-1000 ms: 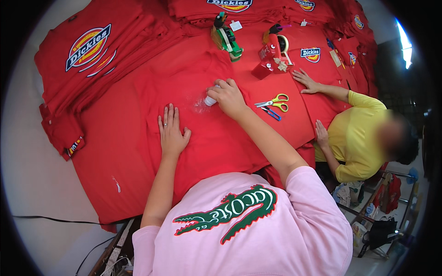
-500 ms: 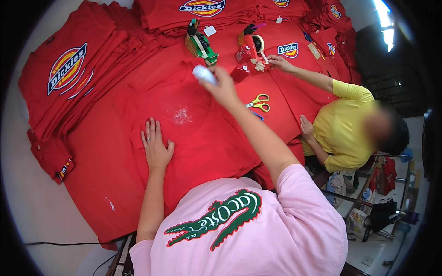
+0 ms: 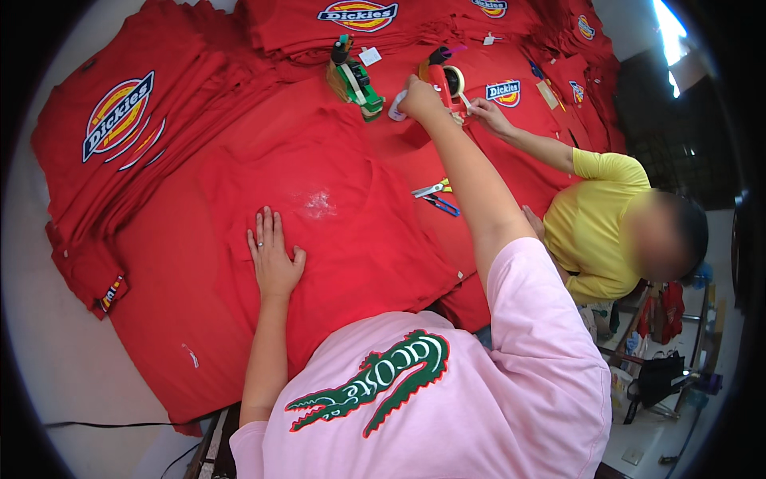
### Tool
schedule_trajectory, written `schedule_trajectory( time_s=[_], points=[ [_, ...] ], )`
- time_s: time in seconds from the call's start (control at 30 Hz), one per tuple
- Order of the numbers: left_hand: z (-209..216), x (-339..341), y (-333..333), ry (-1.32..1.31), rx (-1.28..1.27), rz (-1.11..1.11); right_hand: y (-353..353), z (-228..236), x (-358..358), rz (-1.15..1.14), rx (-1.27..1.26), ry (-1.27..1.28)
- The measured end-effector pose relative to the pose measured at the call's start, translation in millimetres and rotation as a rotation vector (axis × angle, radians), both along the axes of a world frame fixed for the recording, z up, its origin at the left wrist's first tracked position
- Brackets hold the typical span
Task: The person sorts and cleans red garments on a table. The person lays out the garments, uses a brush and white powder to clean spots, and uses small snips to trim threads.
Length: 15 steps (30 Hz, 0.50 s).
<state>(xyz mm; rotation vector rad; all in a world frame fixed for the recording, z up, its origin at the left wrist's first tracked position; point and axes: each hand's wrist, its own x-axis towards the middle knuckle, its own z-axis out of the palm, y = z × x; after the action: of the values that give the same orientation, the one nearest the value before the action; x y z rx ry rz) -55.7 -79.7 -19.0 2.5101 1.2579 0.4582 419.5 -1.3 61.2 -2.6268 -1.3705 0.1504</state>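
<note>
- The person in pink (image 3: 447,391) is at the near side, six o'clock from the white powdery patch (image 3: 318,205); every direction here is taken from that patch, twelve pointing to the far side.
- At seven, the left hand (image 3: 276,259) lies flat, its grip spread open with nothing in it, pressed on the red shirt (image 3: 375,247).
- The shirt is spread around the patch, its near edge reaching the person's front.
- From seven to nine, a plain red strip of worktop (image 3: 171,295) runs between shirt and left edge, giving sideways room; a small white scrap (image 3: 190,356) lies near the corner at seven.
- At three, just off the shirt, lie scissors (image 3: 432,189) and blue snips (image 3: 444,206), close together.
- Between one and two, the right hand (image 3: 420,97) reaches out, its grip curled closed around a white bottle (image 3: 396,107).
- The bottle sits in a narrow gap between the green tape dispenser (image 3: 361,89), past twelve, and the red tape dispenser (image 3: 441,83), partly hidden by the hand.
- At two, a co-worker's hand (image 3: 490,116) is at the red dispenser's tape, limiting room there.
- Folded red garments (image 3: 155,172) at ten and a stack of printed shirts (image 3: 291,28) at twelve bound the far side.
</note>
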Motion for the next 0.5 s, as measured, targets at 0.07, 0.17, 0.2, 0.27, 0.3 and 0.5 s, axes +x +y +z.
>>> schedule_trajectory(
  time_s=[0.07, 0.17, 0.2, 0.27, 0.3, 0.5],
  points=[
    [0, -7, 1, 0.010, -0.002, 0.026, 8, 21, -33, 0.001, -0.032, 0.008],
    [2, -6, 1, 0.003, -0.022, 0.034, 15, 54, -61, 0.089, 0.124, -0.092],
    [3, -4, 1, 0.001, -0.024, 0.030, 25, 57, -58, 0.139, 0.236, -0.108],
    [5, -4, 1, 0.007, -0.030, 0.025, 49, 60, -60, 0.227, 0.423, -0.121],
    [5, -3, 2, 0.009, -0.026, 0.028, 64, 63, -65, 0.264, 0.502, -0.122],
    [3, -4, 1, 0.014, -0.038, 0.034, 121, 80, -67, 0.484, 0.254, -0.633]
  ],
)
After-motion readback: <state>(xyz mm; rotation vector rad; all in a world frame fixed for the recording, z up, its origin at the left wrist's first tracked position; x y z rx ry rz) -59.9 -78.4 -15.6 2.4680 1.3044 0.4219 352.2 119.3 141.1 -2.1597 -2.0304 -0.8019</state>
